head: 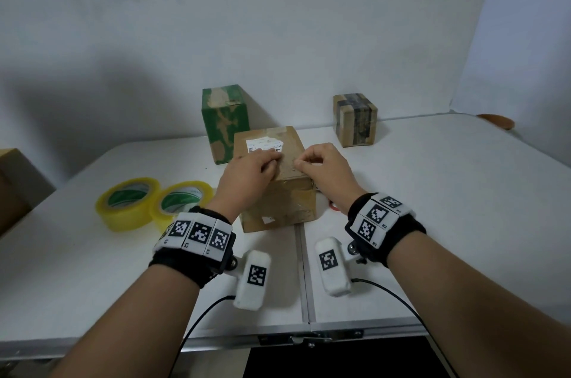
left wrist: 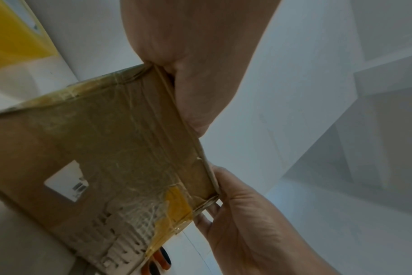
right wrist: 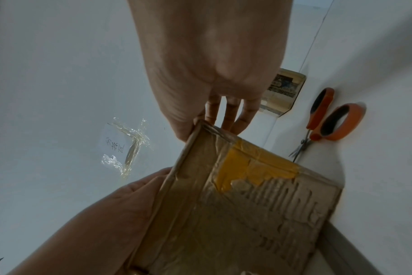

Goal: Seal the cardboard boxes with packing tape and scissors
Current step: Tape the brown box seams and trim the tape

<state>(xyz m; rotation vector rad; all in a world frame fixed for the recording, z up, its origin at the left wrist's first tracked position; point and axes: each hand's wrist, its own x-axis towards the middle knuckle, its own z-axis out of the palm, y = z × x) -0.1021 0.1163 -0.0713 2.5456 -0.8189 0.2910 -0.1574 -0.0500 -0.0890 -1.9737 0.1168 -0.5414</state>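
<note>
Both the left hand (head: 250,169) and right hand (head: 324,166) rest with curled fingers on the brown cardboard box (head: 278,192), gripping nothing I can make out, and should rub the tape flat along the seam.

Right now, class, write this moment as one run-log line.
left hand: fingers on brown box top | right hand: fingers curled on box top | tape rolls: untouched | scissors: lying beside box

White table (head: 432,207) with brown box (head: 278,207), green box (head: 225,124), taped box (head: 355,119), two tape rolls (head: 129,201), orange scissors (right wrist: 327,119).
</note>
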